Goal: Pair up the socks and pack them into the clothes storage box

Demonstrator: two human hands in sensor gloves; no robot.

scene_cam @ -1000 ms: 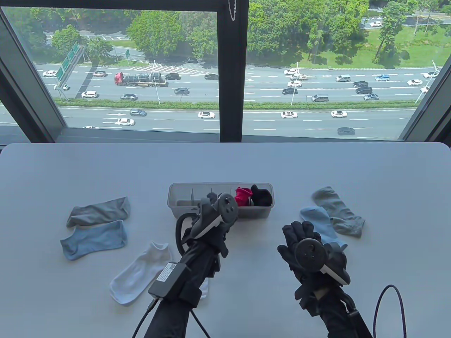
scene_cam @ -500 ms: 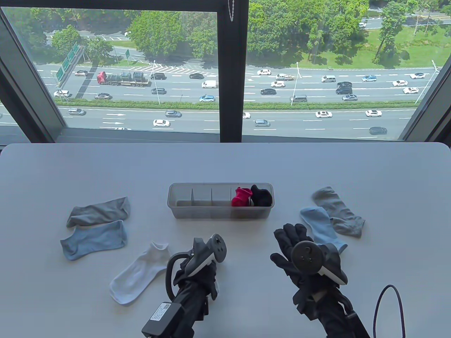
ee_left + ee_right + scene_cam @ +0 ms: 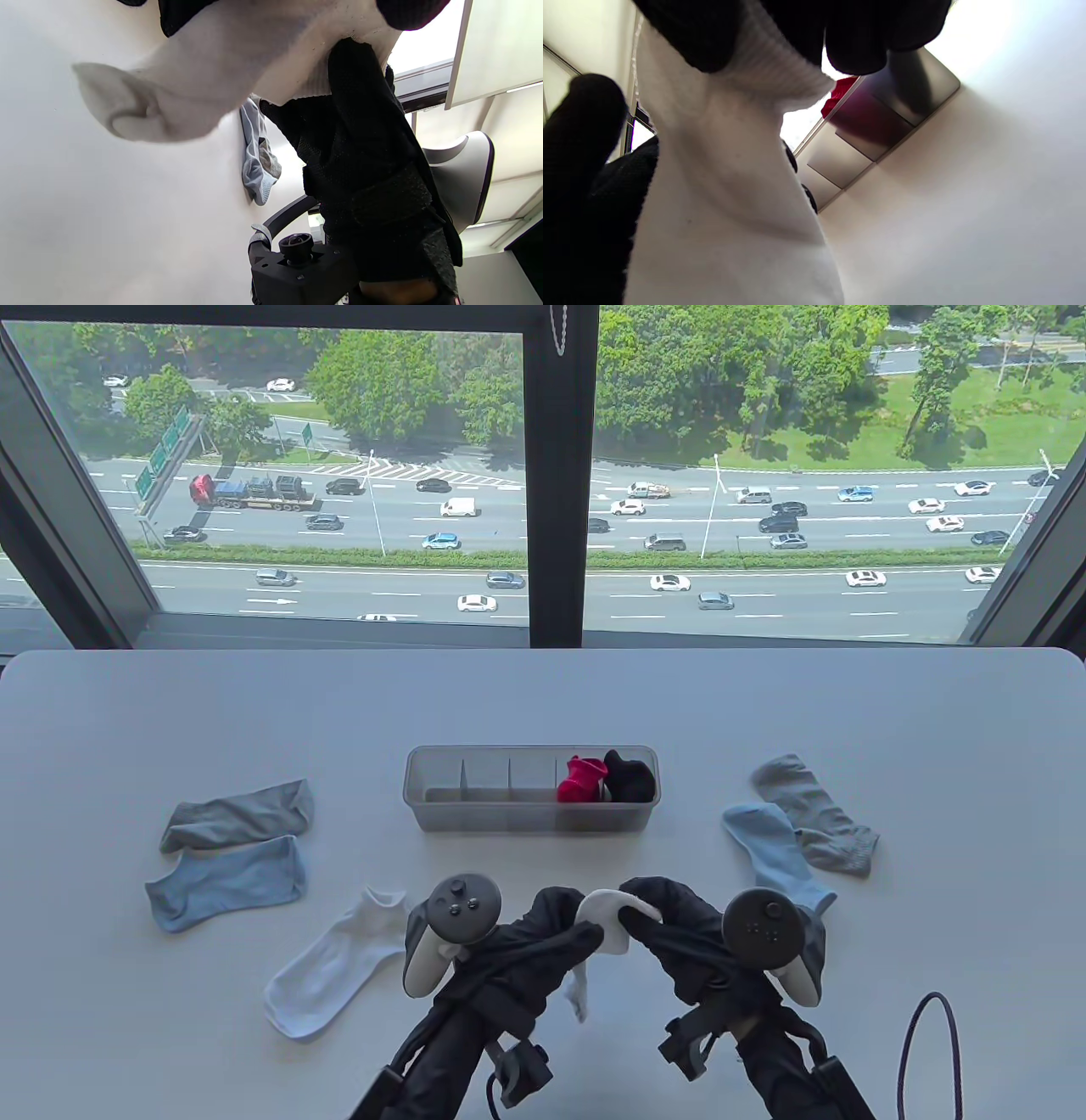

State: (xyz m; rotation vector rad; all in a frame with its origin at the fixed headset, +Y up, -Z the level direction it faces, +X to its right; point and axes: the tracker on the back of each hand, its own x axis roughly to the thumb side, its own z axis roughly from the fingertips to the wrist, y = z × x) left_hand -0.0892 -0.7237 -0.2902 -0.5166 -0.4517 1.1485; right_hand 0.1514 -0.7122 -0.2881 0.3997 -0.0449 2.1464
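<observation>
Both grips, the left hand (image 3: 556,929) and the right hand (image 3: 657,912), pinch one white sock (image 3: 604,909) by its cuff, lifted just in front of the storage box (image 3: 441,814) on the desk (image 3: 543,695). The left wrist view shows the sock's toe (image 3: 123,114) hanging loose, and the right wrist view shows fingertips (image 3: 857,51) on the ribbed cuff, so I would keep the cuff taut and lay it squarely onto the other white sock (image 3: 331,963), left of the box.

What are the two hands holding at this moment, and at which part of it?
Both hands, left hand and right hand, pinch one white sock at its ribbed cuff end; the rest of it hangs down between them.
</observation>
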